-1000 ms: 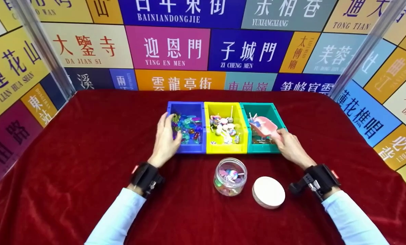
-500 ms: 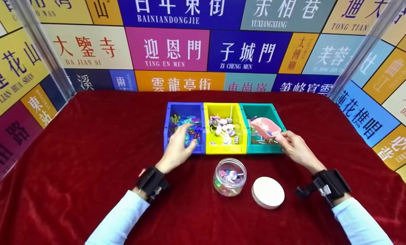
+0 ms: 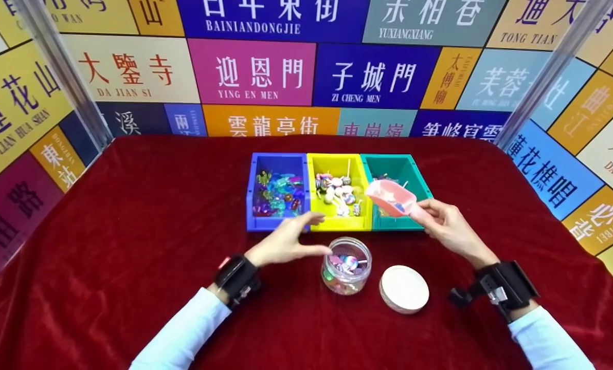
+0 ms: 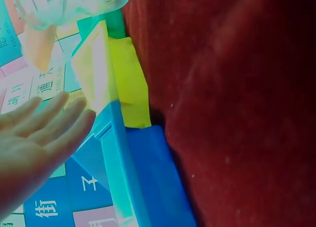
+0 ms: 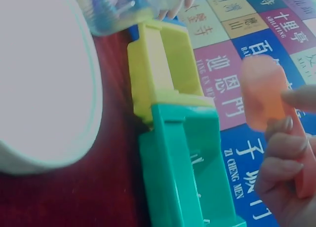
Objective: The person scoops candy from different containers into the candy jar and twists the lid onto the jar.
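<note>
My right hand [image 3: 448, 223] grips the handle of a pink scoop [image 3: 393, 197], held over the front of the green bin [image 3: 401, 223] with a few small pieces in it. In the right wrist view, fingers curl round the scoop's handle [image 5: 302, 172]. With fingers spread, my left hand [image 3: 288, 240] hovers in front of the blue and yellow bins, its thumb right at the rim of a clear jar [image 3: 346, 285]. A striped lollipop [image 3: 350, 263] and colourful pieces lie inside the jar. The left wrist view shows the left hand [image 4: 39, 138] holding nothing.
The blue bin [image 3: 252, 223] holds shiny coloured pieces; the yellow bin [image 3: 337, 224] holds lollipops. A white lid [image 3: 404, 289] lies right of the jar on the dark red cloth [image 3: 131, 231]. Behind stands a wall of colourful signs [image 3: 255, 72].
My left hand has left the blue bin and moved right and nearer, to the jar. My right hand has raised the scoop out of the green bin and shifted it slightly left.
</note>
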Demonstrator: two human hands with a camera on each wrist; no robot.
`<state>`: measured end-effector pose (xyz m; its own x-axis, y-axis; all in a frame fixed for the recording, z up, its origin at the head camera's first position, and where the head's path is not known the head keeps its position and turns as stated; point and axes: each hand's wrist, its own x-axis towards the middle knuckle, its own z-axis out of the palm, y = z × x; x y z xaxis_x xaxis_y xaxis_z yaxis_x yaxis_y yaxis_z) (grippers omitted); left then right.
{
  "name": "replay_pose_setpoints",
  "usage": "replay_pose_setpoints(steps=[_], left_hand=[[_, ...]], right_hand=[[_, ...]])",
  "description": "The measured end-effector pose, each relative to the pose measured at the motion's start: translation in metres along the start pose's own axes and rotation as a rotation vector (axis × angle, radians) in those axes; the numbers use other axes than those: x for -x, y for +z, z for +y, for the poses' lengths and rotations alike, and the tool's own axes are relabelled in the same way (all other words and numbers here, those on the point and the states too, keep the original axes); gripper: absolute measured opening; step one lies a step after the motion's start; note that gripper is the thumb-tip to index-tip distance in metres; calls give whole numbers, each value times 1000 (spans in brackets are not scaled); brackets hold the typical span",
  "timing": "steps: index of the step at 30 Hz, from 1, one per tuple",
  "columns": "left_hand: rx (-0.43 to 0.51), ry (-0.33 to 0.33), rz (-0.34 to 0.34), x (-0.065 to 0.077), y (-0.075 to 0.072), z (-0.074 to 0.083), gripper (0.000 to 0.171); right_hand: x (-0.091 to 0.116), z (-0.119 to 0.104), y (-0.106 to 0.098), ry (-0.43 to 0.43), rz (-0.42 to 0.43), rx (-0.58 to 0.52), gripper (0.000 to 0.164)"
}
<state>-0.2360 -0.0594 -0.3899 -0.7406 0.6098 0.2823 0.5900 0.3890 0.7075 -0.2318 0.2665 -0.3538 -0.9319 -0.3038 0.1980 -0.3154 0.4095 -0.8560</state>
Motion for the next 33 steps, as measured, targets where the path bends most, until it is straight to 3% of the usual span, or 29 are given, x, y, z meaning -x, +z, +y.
replay_pose_setpoints(steps=[7,16,22,28,33], left_hand=[[2,15,-133,-2,7,3,83],[27,22,-237,-7,14,4,79],[9,39,-249,-10,18,6,81],[-53,55,-251,-9,19,8,81],[-74,56,-255,-9,18,8,77]], right_hand=[[1,-6,2,-125,-169,-57,16],[4,-15,4,-241,-420,47,17],[4,-17,4,-255,-476,131,15],[7,-25,5,-205,-483,157,18],[9,-36,3,-266,-477,228,18]])
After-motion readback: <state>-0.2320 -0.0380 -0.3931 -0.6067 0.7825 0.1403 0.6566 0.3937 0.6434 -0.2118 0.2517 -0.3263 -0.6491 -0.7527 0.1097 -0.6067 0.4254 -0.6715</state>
